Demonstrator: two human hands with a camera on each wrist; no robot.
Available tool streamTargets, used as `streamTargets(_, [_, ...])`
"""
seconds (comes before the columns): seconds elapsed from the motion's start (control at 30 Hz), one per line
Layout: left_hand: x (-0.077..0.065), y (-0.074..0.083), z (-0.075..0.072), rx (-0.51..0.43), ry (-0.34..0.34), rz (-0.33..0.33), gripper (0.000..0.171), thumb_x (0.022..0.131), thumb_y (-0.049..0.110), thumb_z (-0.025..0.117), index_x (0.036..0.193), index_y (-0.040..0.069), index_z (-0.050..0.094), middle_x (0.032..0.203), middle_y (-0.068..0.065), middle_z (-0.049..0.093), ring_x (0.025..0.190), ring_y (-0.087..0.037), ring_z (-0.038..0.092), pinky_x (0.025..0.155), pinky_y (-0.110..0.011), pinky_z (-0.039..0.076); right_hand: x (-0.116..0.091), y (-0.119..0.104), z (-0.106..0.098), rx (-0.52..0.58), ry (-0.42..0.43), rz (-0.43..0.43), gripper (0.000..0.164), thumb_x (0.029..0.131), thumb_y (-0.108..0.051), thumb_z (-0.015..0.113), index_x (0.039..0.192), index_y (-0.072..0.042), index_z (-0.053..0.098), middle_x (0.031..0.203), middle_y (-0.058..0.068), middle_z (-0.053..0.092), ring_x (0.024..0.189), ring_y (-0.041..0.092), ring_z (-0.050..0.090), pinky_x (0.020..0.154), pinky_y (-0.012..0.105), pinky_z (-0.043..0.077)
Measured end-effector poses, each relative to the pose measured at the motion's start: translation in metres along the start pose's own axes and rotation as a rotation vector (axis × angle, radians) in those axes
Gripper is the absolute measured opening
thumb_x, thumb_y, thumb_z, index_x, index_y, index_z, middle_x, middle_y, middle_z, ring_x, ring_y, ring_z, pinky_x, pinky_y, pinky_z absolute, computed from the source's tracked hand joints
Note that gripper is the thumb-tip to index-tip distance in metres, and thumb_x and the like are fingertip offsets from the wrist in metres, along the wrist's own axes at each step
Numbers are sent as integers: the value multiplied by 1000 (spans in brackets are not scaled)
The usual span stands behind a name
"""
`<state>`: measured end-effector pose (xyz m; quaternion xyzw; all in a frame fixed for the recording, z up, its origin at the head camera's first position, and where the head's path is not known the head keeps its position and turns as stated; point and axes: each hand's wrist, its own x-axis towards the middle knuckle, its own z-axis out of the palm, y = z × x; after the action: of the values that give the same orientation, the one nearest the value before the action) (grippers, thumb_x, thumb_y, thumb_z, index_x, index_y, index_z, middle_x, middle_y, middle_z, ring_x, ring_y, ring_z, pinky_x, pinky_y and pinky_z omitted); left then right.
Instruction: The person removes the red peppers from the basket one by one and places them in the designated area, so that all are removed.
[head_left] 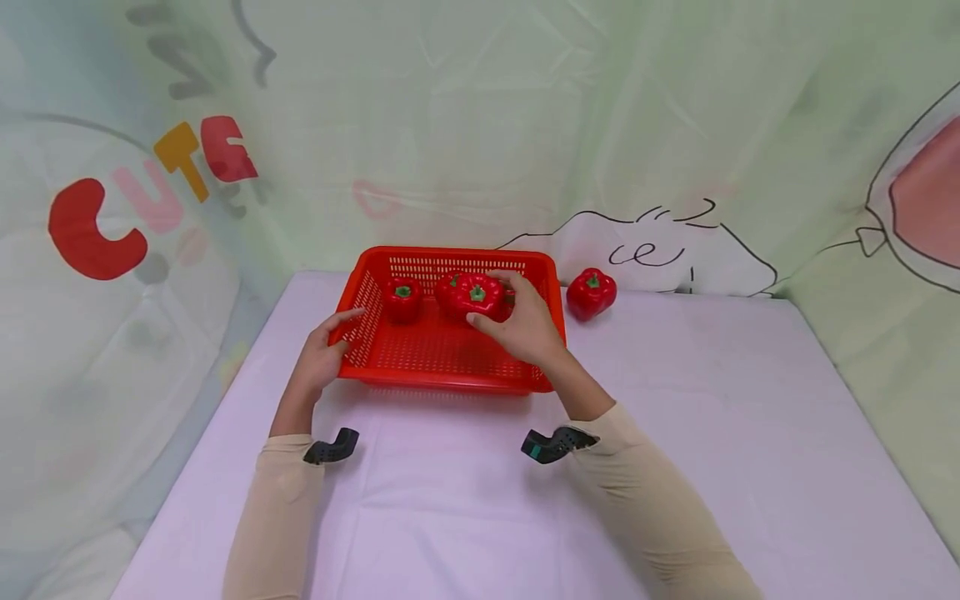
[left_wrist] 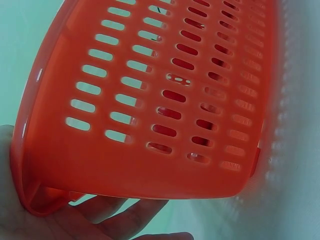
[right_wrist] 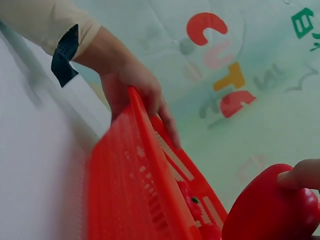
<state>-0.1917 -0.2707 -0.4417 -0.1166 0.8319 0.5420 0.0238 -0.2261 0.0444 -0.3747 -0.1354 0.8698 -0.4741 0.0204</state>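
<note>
My left hand [head_left: 318, 362] grips the left rim of a red plastic basket [head_left: 450, 382]; the left wrist view shows the basket's slotted wall [left_wrist: 160, 120] close up, with fingers [left_wrist: 132, 217] at its edge. Between the thumb and fingers of my right hand [head_left: 528, 325] is a red bell pepper [head_left: 480, 293], green stem toward the head camera, held over the basket. That held pepper [right_wrist: 275, 210] stands above the rim in the right wrist view. Partly hidden behind it is another red pepper [head_left: 445, 292]. A further pepper [head_left: 402, 302] sits inside at the left.
One more red bell pepper [head_left: 591, 293] lies on the table just right of the basket. A white cloth [head_left: 712, 433] covers the table. Behind it hangs a printed curtain [head_left: 465, 150] with letters and drawings. Each wrist carries a black strap-on device [head_left: 555, 444].
</note>
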Motion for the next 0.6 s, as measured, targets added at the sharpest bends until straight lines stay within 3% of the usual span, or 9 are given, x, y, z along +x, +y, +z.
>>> streamTargets(0.23, [0, 0, 1, -12, 1, 11, 57, 97, 2, 40, 146, 29, 47, 157, -12, 34, 124, -37, 51, 92, -46, 56, -15, 25, -38, 40, 131, -8, 77, 80, -24, 80, 145, -15, 39, 143, 13, 46, 129, 31, 47, 95, 51, 54])
streamTargets(0.47, [0, -1, 1, -12, 3, 23, 57, 95, 1, 38, 145, 29, 48, 157, -11, 35, 120, -35, 52, 79, -28, 56, -33, 47, -67, 71, 254, -9, 72, 87, -23, 74, 147, -10, 37, 140, 16, 47, 123, 32, 51, 98, 52, 52])
streamTargets(0.6, [-1, -2, 0, -17, 1, 27, 57, 96, 2, 38, 145, 29, 49, 156, -11, 36, 119, -35, 52, 76, -25, 54, -39, 58, -82, 56, 322, 0, 74, 86, -23, 75, 147, -9, 36, 140, 16, 47, 124, 31, 50, 97, 53, 53])
